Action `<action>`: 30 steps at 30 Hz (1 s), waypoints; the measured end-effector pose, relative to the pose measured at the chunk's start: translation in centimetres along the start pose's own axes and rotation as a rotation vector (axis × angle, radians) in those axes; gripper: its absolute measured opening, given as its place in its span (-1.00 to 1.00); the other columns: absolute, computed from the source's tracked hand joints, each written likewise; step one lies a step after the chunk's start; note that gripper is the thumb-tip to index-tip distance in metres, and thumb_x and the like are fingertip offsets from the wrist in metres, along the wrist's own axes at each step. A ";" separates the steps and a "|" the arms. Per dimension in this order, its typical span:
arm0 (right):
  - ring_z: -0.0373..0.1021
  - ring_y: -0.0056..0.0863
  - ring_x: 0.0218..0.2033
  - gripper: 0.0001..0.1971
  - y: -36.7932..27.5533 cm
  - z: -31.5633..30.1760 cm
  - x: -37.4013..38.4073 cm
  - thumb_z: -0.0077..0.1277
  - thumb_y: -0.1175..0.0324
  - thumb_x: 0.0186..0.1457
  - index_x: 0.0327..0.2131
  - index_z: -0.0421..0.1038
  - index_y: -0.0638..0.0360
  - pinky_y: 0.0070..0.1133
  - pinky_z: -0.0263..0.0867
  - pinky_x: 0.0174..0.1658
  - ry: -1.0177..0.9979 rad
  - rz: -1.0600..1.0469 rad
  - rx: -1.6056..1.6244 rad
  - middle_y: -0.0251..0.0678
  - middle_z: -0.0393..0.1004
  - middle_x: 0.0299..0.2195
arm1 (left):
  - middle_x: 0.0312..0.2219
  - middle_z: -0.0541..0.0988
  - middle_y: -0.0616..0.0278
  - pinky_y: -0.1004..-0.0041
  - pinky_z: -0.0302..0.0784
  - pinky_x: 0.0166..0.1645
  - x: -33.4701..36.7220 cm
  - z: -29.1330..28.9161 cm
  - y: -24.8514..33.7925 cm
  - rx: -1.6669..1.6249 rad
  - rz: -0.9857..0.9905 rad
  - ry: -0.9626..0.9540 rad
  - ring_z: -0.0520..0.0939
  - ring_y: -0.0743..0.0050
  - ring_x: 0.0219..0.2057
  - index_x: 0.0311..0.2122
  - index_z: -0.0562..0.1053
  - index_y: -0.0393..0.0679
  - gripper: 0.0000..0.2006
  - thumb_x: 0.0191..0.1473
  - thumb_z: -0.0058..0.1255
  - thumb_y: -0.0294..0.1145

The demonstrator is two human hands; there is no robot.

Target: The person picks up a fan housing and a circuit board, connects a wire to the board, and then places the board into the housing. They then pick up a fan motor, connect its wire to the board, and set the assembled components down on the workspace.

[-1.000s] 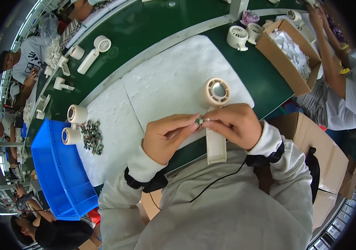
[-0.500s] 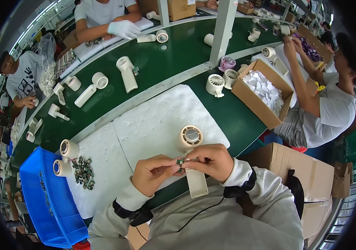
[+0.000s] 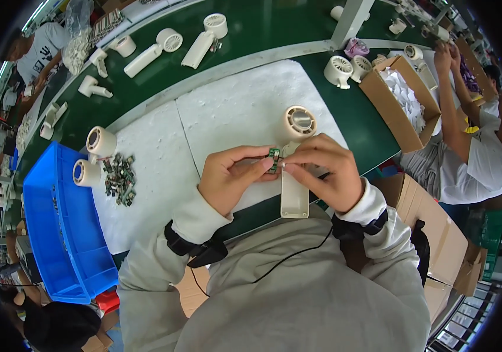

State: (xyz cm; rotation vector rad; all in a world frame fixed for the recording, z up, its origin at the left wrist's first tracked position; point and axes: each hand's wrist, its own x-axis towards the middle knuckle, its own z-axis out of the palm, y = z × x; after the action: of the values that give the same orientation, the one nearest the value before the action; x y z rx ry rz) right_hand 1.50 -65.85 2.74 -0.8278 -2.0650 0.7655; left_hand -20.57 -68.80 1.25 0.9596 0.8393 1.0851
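Note:
My left hand (image 3: pixel 230 176) pinches a small green circuit board (image 3: pixel 274 158) between thumb and fingertips. Close against the board's right edge, my right hand (image 3: pixel 330 173) has thumb and forefinger closed on something too small to make out, possibly a wire end. Beneath the hands lies a cream handheld fan: its round head (image 3: pixel 300 120), with a silver disc in the middle, rests on the white foam mat (image 3: pixel 221 111). Its open handle shell (image 3: pixel 295 196) points toward me, below my right hand, which partly covers the join.
On the mat's left are a pile of circuit boards (image 3: pixel 120 180) and two fan heads (image 3: pixel 100 141). A blue bin (image 3: pixel 86 252) stands beside them. More fans (image 3: pixel 145 60) lie on the green bench beyond a metal rail. A carton of white pieces (image 3: pixel 401 138) and a co-worker (image 3: pixel 468 135) are right.
The view has shifted, so bench and hands sit higher in the picture. The circuit board's face now shows more plainly between my fingers, and my right fingers have opened out around its edge.

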 end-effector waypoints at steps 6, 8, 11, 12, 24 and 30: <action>0.42 -0.49 -0.38 -0.86 -0.6 -0.1 -0.3 0.28 0.54 -0.04 -0.33 0.61 0.25 -0.58 0.34 -0.33 0.003 0.117 -0.014 -0.32 0.53 -0.40 | -0.07 0.57 -0.01 0.29 0.64 0.04 -0.6 0.1 -0.5 0.083 0.007 -0.021 0.64 0.25 -0.08 0.00 0.47 -0.42 -0.75 0.22 0.01 -0.59; 0.41 -0.48 -0.39 -0.86 -0.6 -0.1 -0.3 0.29 0.54 -0.06 -0.34 0.61 0.25 -0.58 0.34 -0.34 0.020 0.091 -0.058 -0.34 0.52 -0.43 | -0.09 0.59 0.02 0.30 0.64 0.05 -0.7 -0.1 -1.0 0.097 0.049 -0.040 0.64 0.27 -0.09 -0.01 0.48 -0.40 -0.75 0.22 0.01 -0.60; 0.41 -0.48 -0.41 -0.85 -0.4 -0.2 0.0 0.30 0.55 -0.08 -0.35 0.61 0.24 -0.57 0.34 -0.34 0.002 -0.011 -0.149 -0.33 0.52 -0.43 | -0.13 0.60 0.04 0.32 0.64 0.03 -0.9 0.0 -1.3 0.133 0.106 -0.041 0.65 0.29 -0.11 -0.01 0.49 -0.38 -0.76 0.22 0.01 -0.60; 0.41 -0.47 -0.41 -0.84 -0.4 -0.2 0.0 0.30 0.55 -0.09 -0.35 0.61 0.23 -0.57 0.34 -0.34 -0.003 -0.064 -0.195 -0.33 0.51 -0.44 | -0.15 0.61 0.05 0.34 0.64 0.02 -1.0 0.1 -1.3 0.163 0.143 -0.037 0.66 0.30 -0.13 -0.01 0.50 -0.37 -0.76 0.22 0.01 -0.61; 0.25 -0.75 -0.50 -0.94 -2.7 1.4 0.0 0.23 0.55 0.04 -0.36 0.58 0.25 -0.71 0.15 -0.43 0.094 0.429 0.141 -0.47 0.45 -0.47 | -0.24 0.60 0.12 0.49 0.57 -0.27 -1.4 1.1 0.3 0.862 0.508 0.090 0.66 0.37 -0.33 0.00 0.54 -0.24 -0.67 0.10 0.07 -0.69; 0.14 -0.84 -0.52 -0.93 -2.5 3.6 -0.2 0.21 0.53 0.09 -0.33 0.56 0.27 -0.77 0.05 -0.45 0.190 0.506 0.309 -0.53 0.41 -0.49 | -0.23 0.57 0.16 0.46 0.54 -0.33 -1.9 1.6 -0.3 0.998 0.563 0.204 0.65 0.30 -0.37 -0.02 0.55 -0.21 -0.65 0.06 0.10 -0.69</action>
State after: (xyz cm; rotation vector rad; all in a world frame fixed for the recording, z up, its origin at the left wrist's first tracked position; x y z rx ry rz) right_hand -2.07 -68.39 2.64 -1.2070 -1.5291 1.1908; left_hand -19.54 -71.01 1.69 2.0288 1.3709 1.2495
